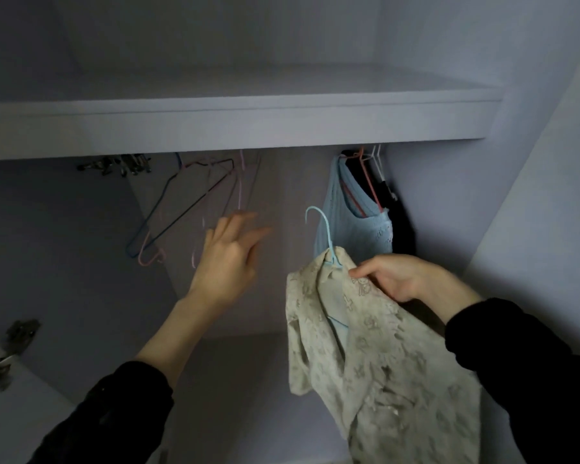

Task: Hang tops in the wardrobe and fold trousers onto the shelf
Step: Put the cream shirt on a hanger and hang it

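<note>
We are pinching the light, limp cream top [375, 346] at its shoulder over the pale blue hanger [325, 236] with our right hand [392, 276], judging the stiff hook above it the surest hold, while our left hand [228, 256] is reaching empty and spread toward the bare hangers [188, 195].

Head view, close, angled up into the wardrobe [533, 162]

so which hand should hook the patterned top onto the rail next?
Right. The right hand already grips the beige patterned top by its light blue hanger, hook up, below the shelf. The left hand is open, nearer the empty hangers.
</note>
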